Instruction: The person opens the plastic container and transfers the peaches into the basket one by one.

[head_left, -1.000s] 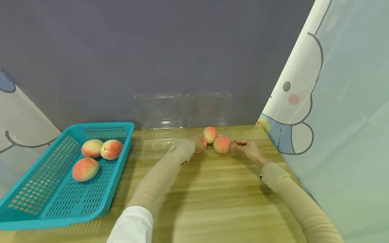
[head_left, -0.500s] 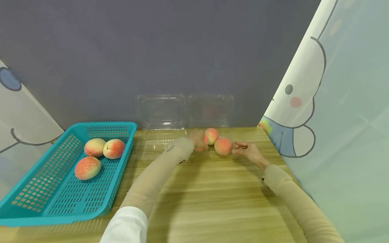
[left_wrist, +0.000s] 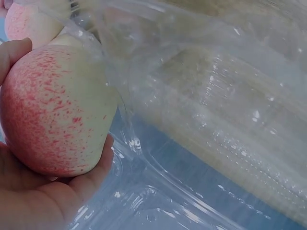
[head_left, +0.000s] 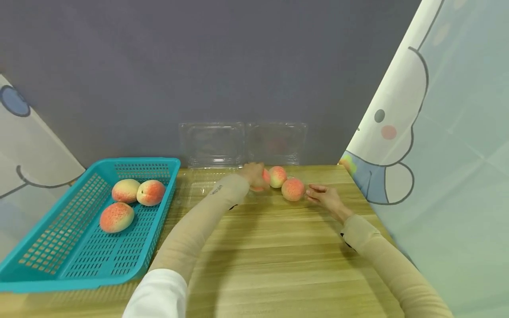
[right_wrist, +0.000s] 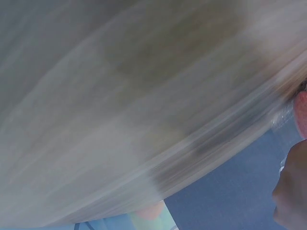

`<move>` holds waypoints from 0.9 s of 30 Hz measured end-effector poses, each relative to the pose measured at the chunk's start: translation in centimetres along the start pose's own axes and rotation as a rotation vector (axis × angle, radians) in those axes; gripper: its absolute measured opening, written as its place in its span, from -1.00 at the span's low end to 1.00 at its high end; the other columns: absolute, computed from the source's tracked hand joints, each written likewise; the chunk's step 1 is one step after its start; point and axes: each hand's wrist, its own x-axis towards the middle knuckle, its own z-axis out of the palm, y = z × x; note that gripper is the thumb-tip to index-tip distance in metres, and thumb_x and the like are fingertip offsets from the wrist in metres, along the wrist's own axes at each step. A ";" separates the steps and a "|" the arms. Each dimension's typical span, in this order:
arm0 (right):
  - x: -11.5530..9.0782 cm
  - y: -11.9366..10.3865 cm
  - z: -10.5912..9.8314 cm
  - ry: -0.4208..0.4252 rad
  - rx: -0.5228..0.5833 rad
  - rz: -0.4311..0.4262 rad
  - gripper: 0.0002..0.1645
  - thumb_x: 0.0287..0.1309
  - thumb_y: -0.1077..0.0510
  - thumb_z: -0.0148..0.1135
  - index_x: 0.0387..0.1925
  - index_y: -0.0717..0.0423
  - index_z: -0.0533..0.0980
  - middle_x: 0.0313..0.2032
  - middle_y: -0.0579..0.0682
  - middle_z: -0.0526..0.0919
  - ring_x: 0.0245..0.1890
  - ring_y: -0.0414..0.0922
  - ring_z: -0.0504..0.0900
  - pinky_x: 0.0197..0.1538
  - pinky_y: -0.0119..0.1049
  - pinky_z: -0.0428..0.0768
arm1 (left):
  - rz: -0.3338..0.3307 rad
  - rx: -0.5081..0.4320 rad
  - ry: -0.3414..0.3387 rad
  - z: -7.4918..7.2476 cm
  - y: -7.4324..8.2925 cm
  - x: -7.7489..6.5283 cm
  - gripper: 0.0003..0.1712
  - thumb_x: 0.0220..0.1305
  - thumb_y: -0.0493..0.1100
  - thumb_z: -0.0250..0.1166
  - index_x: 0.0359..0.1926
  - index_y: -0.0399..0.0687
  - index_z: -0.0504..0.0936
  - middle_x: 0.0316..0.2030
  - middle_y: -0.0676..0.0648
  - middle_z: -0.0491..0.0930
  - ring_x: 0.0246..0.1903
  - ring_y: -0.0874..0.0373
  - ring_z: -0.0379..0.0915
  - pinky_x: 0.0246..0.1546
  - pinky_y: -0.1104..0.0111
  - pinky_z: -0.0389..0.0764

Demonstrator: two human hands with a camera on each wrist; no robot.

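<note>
1. Three peaches [head_left: 116, 217] in the head view lie in the basket [head_left: 91, 256], its walls presumably checking rolling; two more peaches [head_left: 293, 189] sit before the raised lid [head_left: 278, 145], likely upright for access
2. Left wrist: left hand [left_wrist: 48, 199] holds another peach [left_wrist: 57, 110], fingers round it, probably for security, beside clear plastic [left_wrist: 182, 201]
3. Right wrist: largely blurred; right hand [right_wrist: 293, 191] near a peach; whether it grips anything, cannot tell

**Right wrist cam is basically all wood grain**

So a greyish-beige wood-grain tabletop [right_wrist: 120, 96] hogs the shot, its edge running diagonally. Under that in frame: a flat dark blue-grey backdrop [right_wrist: 220, 187]. The right hand [right_wrist: 293, 189] is cropped at lower right, just below a sliver of rounded pinkish-red peach [right_wrist: 301, 114]; can't tell if they touch. Shiny clear plastic [right_wrist: 284, 117] sits beside the fruit.
</note>
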 end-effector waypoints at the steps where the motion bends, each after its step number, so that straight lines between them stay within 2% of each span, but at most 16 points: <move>1: 0.0 -0.1 0.1 0.006 0.011 0.006 -0.34 0.20 0.33 0.07 0.28 0.46 0.08 0.31 0.36 0.08 -0.29 -0.40 0.62 -0.01 -0.47 0.55 | 0.001 0.000 0.002 -0.1 0.0 -0.1 -0.26 -0.16 0.17 0.42 0.02 -0.06 0.41 -0.09 -0.08 0.50 -0.03 -0.07 0.40 -0.04 0.17 0.50; 4: -0.1 -0.3 0.1 0.021 0.027 0.029 -0.35 0.19 0.34 0.08 0.27 0.44 0.12 0.28 0.36 0.15 -0.30 -0.38 0.63 -0.02 -0.47 0.55 | 0.005 0.008 0.001 -0.5 -0.1 -0.3 -0.22 -0.17 0.20 0.42 0.05 -0.07 0.39 -0.06 -0.10 0.50 -0.01 -0.09 0.39 -0.01 0.16 0.49; 7: -0.1 -0.4 0.0 0.027 0.033 0.049 -0.37 0.18 0.34 0.09 0.26 0.43 0.16 0.15 0.31 0.36 -0.29 -0.35 0.64 -0.03 -0.45 0.56 | 0.001 0.017 -0.015 -0.9 -0.1 -0.4 -0.14 -0.23 0.25 0.44 0.08 -0.06 0.38 -0.03 -0.11 0.49 0.03 -0.11 0.37 0.03 0.13 0.47; 9: 0.0 -0.4 0.0 0.025 0.038 0.055 -0.37 0.17 0.34 0.09 0.25 0.43 0.17 0.01 0.15 0.51 -0.28 -0.33 0.65 -0.03 -0.45 0.57 | 0.005 0.020 -0.019 -1.2 -0.2 -0.4 -0.11 -0.27 0.27 0.45 0.08 -0.06 0.38 -0.04 -0.11 0.49 0.03 -0.11 0.36 0.04 0.11 0.46; 12: 0.0 -0.4 -0.1 0.016 0.044 0.052 -0.37 0.18 0.35 0.08 0.26 0.44 0.15 -0.22 -0.08 0.59 -0.26 -0.30 0.66 -0.05 -0.46 0.58 | 0.023 0.029 -0.013 -1.7 -0.4 -0.5 -0.08 -0.32 0.29 0.47 0.06 -0.06 0.39 -0.07 -0.10 0.49 -0.01 -0.10 0.38 0.01 0.12 0.48; 15: 0.1 -0.4 -0.1 0.006 0.047 0.045 -0.36 0.18 0.35 0.08 0.26 0.46 0.13 -0.30 -0.15 0.61 -0.26 -0.29 0.66 -0.07 -0.48 0.58 | 0.047 0.043 -0.013 -2.5 -0.5 -1.1 -0.07 -0.29 0.29 0.45 0.08 -0.08 0.38 -0.07 -0.10 0.49 -0.03 -0.07 0.40 -0.01 0.15 0.50; 18: 0.1 -0.5 -0.2 0.001 0.044 0.038 -0.35 0.18 0.35 0.08 0.26 0.47 0.12 -0.18 0.02 0.60 -0.26 -0.30 0.65 -0.07 -0.48 0.58 | 0.069 0.080 -0.009 -3.4 -0.5 -1.9 -0.16 -0.18 0.23 0.40 0.10 -0.08 0.37 -0.03 -0.10 0.47 0.00 -0.06 0.39 0.04 0.15 0.46; 22: 0.2 -0.4 -0.2 0.004 0.029 0.038 -0.36 0.19 0.35 0.07 0.26 0.47 0.12 0.09 0.28 0.41 -0.25 -0.31 0.64 -0.05 -0.47 0.57 | 0.094 0.122 0.010 -4.6 -0.8 -2.7 -0.27 -0.11 0.09 0.32 0.11 -0.09 0.37 0.01 -0.13 0.46 0.04 -0.08 0.36 0.08 0.13 0.42; 24: 0.2 -0.4 -0.2 0.003 0.032 0.038 -0.35 0.19 0.35 0.07 0.26 0.47 0.11 0.12 0.30 0.38 -0.25 -0.31 0.64 -0.04 -0.47 0.57 | 0.101 0.126 0.008 -5.1 -1.0 -3.3 -0.23 -0.10 0.07 0.32 0.15 -0.11 0.34 0.04 -0.15 0.44 0.07 -0.11 0.34 0.10 0.10 0.40; 27: 0.2 -0.4 -0.2 0.002 0.042 0.040 -0.35 0.18 0.36 0.07 0.26 0.49 0.11 -0.03 0.17 0.49 -0.26 -0.31 0.64 -0.04 -0.46 0.57 | 0.116 0.149 -0.001 -5.7 -1.4 -4.2 -0.10 -0.09 0.07 0.31 0.27 -0.16 0.23 0.17 -0.21 0.35 0.18 -0.16 0.25 0.19 0.05 0.33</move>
